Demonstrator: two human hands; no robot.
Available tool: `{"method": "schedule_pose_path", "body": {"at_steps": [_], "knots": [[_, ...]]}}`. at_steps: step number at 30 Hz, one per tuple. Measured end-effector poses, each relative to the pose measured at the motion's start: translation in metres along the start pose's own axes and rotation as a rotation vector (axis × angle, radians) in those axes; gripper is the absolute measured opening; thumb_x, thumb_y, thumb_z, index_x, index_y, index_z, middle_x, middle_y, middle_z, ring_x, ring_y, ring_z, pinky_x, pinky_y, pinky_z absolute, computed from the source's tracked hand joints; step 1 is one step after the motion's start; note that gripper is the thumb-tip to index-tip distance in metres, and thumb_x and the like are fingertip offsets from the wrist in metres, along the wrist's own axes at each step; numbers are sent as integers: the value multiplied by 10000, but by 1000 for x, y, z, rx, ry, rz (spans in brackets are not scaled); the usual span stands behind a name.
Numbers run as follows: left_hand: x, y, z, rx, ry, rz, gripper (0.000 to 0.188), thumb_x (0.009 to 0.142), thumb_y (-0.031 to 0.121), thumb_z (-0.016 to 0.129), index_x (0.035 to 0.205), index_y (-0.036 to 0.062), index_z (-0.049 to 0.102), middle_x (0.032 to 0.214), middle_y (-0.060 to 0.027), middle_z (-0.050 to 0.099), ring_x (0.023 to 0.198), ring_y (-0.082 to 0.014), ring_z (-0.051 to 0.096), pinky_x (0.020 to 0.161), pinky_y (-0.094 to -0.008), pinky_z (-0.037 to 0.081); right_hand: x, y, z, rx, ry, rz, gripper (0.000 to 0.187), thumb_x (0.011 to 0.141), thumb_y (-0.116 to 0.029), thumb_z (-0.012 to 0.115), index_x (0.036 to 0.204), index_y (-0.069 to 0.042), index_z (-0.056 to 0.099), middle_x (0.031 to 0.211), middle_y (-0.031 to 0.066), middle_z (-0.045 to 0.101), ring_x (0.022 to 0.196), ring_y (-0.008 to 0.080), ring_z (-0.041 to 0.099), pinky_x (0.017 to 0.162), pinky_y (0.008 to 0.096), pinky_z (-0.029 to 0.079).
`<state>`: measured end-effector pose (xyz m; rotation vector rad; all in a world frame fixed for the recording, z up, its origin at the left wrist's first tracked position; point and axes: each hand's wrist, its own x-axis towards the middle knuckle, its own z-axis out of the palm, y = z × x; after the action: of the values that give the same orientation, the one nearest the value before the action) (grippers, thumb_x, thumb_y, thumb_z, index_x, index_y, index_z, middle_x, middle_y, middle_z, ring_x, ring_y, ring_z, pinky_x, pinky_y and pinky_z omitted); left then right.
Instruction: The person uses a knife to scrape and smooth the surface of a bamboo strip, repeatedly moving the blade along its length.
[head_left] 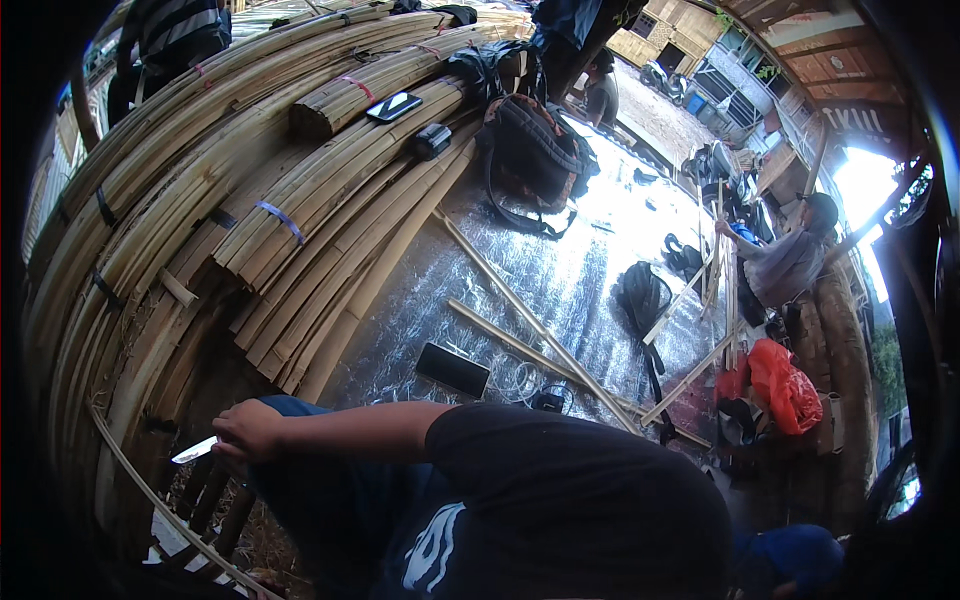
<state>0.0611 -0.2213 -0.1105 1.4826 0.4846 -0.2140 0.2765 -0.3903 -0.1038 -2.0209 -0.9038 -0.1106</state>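
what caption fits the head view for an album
Right hand holding a knife near tied bundles of bamboo strips.
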Motion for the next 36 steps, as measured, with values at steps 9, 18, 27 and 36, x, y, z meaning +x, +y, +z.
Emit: {"method": "schedule_pose_path", "body": {"at_steps": [9,18,27,36], "knots": [[-71,-28,-75,-69,24,66,282,877,278,557,1021,36,538,832,-88,611,694,-174,605,606,-296,524,4,-1,3,-50,-57,56,287,908,-340,546,895,-54,568,857,161,609,820,370,612,713,453,485],[-79,-25,-60,-414,-4,-38,133,976,165,486,999,35,503,760,-58,597,602,-156,609,560,-298,526,0,-15,-6,-349,27,76,255,968,-264,519,843,-41,529,770,207,598,744,439,586,614,493,448],[-106,-40,-61,-596,156,18,234,903,83,431,1133,47,447,714,-25,527,502,-82,492,414,-229,406,-49,-143,98,-40,-522,-198,236,960,-247,532,874,-28,529,818,200,582,762,430,582,636,470,456],[-99,-54,-46,-385,358,73,136,896,96,420,991,41,500,720,-37,541,575,-106,517,509,-284,412,-55,-158,130,-330,-629,-273,343,973,-363,482,838,-50,519,675,178,621,607,391,628,533,474,493]]}}
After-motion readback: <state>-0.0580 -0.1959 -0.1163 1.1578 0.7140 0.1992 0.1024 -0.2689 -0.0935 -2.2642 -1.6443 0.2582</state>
